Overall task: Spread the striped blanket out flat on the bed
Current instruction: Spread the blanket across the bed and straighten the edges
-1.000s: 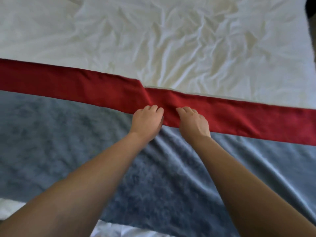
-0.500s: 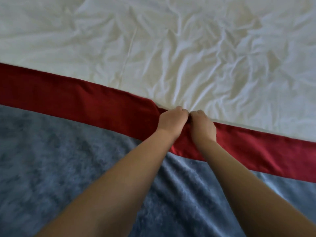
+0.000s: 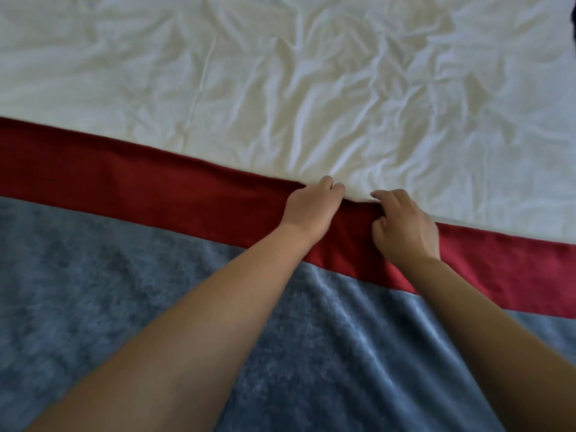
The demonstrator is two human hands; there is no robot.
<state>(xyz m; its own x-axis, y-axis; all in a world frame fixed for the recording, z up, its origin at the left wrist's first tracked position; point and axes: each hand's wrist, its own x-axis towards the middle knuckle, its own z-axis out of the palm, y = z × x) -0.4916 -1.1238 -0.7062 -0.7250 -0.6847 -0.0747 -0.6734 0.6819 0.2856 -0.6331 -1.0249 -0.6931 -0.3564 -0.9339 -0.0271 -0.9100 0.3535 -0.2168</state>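
Blanket: my striped blanket (image 3: 109, 244) is lying across the lower half of the frame and running off the left, right and bottom edges, so I am not seeing its full extent.
Red band (image 3: 156, 179): it is slanting from middle left to lower right, its far edge meeting the sheet.
Grey-blue band (image 3: 343, 353): it is filling the lower frame and rippling between my forearms (image 3: 187, 338), which are hiding part of it.
Left hand (image 3: 311, 207): it is gripping the red band's far edge at centre frame, fingers curling over it, tips hidden.
Right hand (image 3: 405, 232): it is sitting near the left but apart from it, bent fingers pinching the same edge.
White sheet (image 3: 280, 88): it is lying wrinkled across the upper half.
Dark shape (image 3: 572, 26): the upper right corner is cutting it off; I cannot tell what it is.
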